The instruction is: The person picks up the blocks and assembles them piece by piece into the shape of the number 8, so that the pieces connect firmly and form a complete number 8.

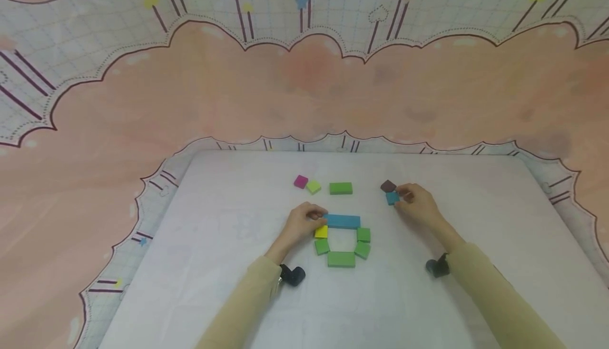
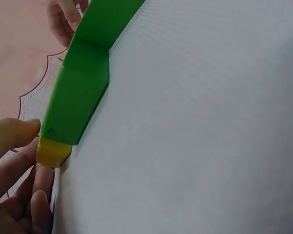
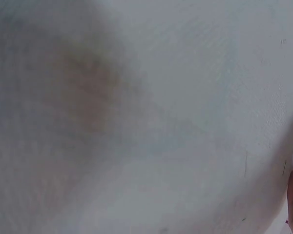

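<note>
Pinched at its right end between the thumb and fingertips of the right hand (image 1: 420, 204): 1 small blue block (image 1: 391, 199), located toward the far right of the group. Adjoining it on the far side: 1 brown block (image 1: 388, 185), set at a slant. Left hand (image 1: 303, 224): thumb and fingers curved about the left end of 1 long blue block (image 1: 343, 221); whether they pinch it or merely touch it, cannot tell. Just beside the left thumb: 1 yellow block (image 1: 321, 232), meeting the left green block (image 1: 322, 247). Completing the ring round a bare middle: near green block (image 1: 341, 259), long, flush to the viewer's side; lower right green block (image 1: 362, 250), tilted; upper right green block (image 1: 363, 235), near the long blue block's right end. Beyond the ring, in a loose row: 1 magenta block (image 1: 301, 181), 1 lime block (image 1: 313, 186) close to it, 1 oblong green block (image 1: 340, 188). Support: white tabletop (image 1: 228, 291). Worn: 2 tan sleeves (image 1: 499, 296), 2 black wrist devices (image 1: 293, 275). Backdrop: patterned cloth (image 1: 266, 92), peach with scalloped edges.
</note>
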Tool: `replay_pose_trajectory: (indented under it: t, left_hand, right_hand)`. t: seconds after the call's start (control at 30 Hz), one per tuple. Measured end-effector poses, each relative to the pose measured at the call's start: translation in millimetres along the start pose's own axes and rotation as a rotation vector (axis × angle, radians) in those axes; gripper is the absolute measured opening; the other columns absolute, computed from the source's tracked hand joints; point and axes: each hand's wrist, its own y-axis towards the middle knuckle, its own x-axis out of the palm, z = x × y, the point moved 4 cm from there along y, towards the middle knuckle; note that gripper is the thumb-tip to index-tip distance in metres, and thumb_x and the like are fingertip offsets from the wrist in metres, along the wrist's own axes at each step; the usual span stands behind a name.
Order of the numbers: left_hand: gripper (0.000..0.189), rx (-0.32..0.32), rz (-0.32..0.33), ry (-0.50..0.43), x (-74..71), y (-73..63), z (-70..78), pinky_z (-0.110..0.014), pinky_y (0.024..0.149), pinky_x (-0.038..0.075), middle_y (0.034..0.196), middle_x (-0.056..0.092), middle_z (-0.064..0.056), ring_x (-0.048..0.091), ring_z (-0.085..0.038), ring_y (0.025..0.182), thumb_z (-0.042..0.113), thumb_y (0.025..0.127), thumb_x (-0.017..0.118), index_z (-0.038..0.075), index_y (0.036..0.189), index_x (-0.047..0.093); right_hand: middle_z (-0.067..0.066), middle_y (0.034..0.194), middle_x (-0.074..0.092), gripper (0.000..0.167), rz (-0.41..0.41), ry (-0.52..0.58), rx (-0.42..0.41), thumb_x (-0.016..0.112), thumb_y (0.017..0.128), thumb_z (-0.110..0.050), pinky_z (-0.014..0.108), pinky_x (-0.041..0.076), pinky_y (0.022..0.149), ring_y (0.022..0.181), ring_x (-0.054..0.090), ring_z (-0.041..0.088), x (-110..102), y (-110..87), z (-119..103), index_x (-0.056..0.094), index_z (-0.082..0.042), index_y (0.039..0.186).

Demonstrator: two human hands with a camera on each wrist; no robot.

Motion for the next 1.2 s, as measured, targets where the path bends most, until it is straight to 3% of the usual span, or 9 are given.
replay_pose_trajectory:
  t: [0.4, 1.2]
  left_hand:
    - [0.02, 0.009, 0.02, 0.005, 0.3, 1.3, -0.9, -0.024, 0.075, 0.045, 0.094, 0.064, -0.006, 0.054, -0.014, 0.083, 0.017, 0.086, 0.07, 0.009, 0.104, 0.072]
    - [0.021, -0.024, 0.03, -0.016, 1.0, 0.7, -2.0, -0.023, 0.072, 0.045, 0.093, 0.062, -0.006, 0.054, -0.014, 0.082, 0.018, 0.085, 0.071, 0.009, 0.104, 0.072]
  right_hand:
    - [0.027, 0.121, 0.057, 0.039, 0.005, -0.019, -0.031, 0.061, 0.088, -0.006, 0.054, 0.044, 0.097, 0.114, 0.054, 0.044, -1.7, 1.0, -0.5, 0.054, 0.005, 0.125]
    - [0.023, 0.118, 0.059, 0.035, 0.027, 0.0, -0.002, 0.063, 0.088, -0.014, 0.049, 0.048, 0.093, 0.107, 0.056, 0.037, 4.9, -2.5, 5.6, 0.055, 0.0, 0.119]
